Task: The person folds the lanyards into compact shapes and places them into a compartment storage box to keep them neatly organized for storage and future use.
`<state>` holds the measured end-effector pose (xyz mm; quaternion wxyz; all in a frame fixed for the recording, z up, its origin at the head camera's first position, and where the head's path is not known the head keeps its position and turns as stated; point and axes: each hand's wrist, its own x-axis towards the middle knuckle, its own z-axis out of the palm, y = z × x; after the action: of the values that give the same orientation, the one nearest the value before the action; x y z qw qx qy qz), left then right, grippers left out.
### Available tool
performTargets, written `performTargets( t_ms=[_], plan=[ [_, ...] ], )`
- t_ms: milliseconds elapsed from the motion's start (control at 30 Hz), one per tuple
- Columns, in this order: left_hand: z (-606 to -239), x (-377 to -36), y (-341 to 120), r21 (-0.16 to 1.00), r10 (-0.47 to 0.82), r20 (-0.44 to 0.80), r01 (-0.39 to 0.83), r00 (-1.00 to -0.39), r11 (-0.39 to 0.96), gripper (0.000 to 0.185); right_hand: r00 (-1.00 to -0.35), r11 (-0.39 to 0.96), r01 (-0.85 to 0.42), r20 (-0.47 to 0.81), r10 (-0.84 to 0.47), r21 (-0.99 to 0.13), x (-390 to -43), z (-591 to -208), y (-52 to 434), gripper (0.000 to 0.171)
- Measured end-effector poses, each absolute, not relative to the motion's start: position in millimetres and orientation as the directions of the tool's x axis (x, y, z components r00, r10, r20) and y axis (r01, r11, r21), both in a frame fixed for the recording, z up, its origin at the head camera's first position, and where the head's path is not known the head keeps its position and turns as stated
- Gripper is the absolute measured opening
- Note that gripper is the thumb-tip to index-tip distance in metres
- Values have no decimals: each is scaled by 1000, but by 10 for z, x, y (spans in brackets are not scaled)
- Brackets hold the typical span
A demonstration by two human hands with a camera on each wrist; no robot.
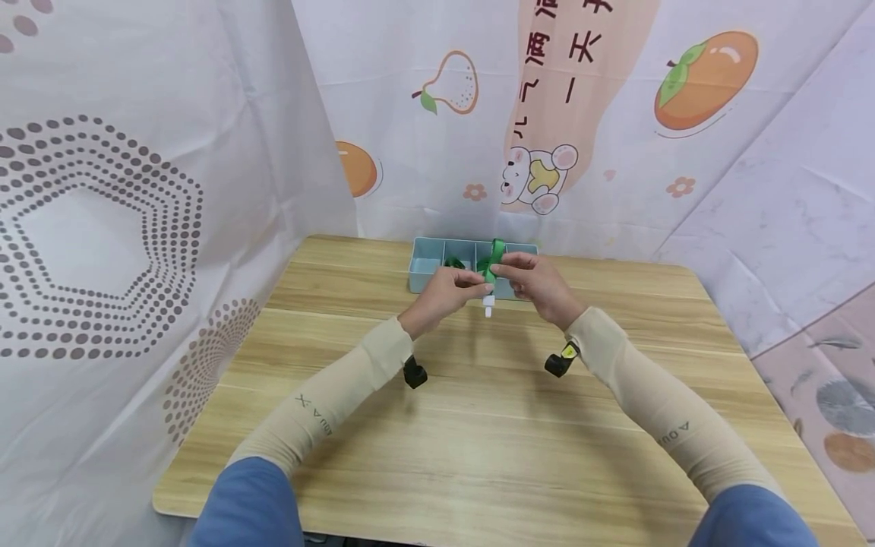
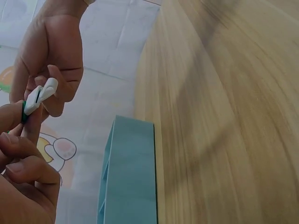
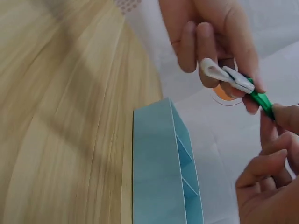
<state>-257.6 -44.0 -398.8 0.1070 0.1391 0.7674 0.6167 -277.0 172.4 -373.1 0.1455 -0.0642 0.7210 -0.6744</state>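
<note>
A green lanyard [image 1: 497, 251] with a white plastic clip [image 1: 488, 302] is held up in front of a light blue box. My left hand [image 1: 446, 295] pinches the strap just above the clip, thumb and index finger together. A little higher, my right hand [image 1: 538, 287] pinches the green strap between thumb and fingertips, and a loop of it rises above the fingers. In the right wrist view the short green stretch [image 3: 262, 103] spans the two hands, while the clip [image 3: 238, 80] hangs beside the left fingers.
The divided blue box [image 1: 425, 281] stands at the table's far edge, with more green straps [image 1: 454, 263] in its middle compartments. Behind it hangs a printed white curtain [image 1: 383, 68]. Black wrist cameras [image 1: 414, 374] hang below both wrists over the wooden table [image 1: 478, 456].
</note>
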Motion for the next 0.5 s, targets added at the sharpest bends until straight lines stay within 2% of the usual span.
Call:
performTargets(
  t_ms=[133, 267, 333, 400, 500],
  plan=[
    [-3987, -2565, -454, 990, 369, -19, 34, -929, 137, 24, -973, 179, -78, 36, -226, -981, -2764, -3761, 1721, 26],
    [-3968, -2565, -454, 998, 399, -34, -14, -916, 54, 23, -942, 287, -306, 243, -233, -908, -2765, -3773, 1748, 25],
    [-3957, -2562, -451, 999, 408, -38, -31, -912, 23, 22, -898, 329, -426, 350, -268, -843, -2771, -3784, 1774, 19],
    [-3943, -2557, -448, 999, 415, -43, -50, -909, -5, 22, -827, 356, -558, 465, -316, -750, -2784, -3798, 1801, 12],
    [-3928, -2549, -450, 996, 424, -53, -77, -904, -40, 22, -669, 379, -744, 621, -409, -551, -2808, -3805, 1841, 14]
  ],
)
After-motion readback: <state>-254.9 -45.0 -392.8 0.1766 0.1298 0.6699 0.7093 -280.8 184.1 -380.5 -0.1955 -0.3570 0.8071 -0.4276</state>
